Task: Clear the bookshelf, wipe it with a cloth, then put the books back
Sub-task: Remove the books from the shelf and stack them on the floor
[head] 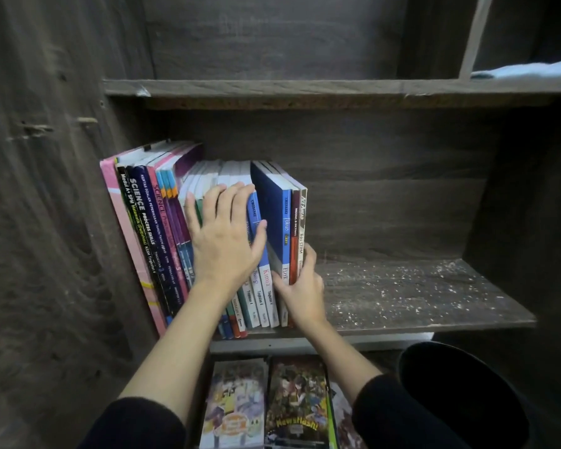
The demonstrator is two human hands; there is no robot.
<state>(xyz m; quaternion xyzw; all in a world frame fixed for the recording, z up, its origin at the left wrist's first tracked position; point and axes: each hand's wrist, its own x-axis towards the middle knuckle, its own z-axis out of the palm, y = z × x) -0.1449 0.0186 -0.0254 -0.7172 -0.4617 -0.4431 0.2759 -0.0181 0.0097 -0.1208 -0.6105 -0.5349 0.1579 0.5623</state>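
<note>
Bookshelf (402, 314) part-cleared, dust waiting

From the head view, a row of books (149, 228) stands upright on the middle board, tight against the left wall. The left hand (224, 234) lies spread flat over the spines mid-row, fingertips reaching the top edges. The right hand (302, 286) grips the three books at the row's right end low down, thumb on one side, fingers on the other.

Right of the row the board is bare and speckled with pale dust. My read is that no wiping has happened. Clearing looks underway, with most of the row, the wipe and the restocking all left to do.

A light blue cloth (528, 71) sits on the board above the row, far off to its right. Below the row, colourful magazines (266, 403) stand face-out. Dark, rough wood-grain panels all round, and the light is dim.
</note>
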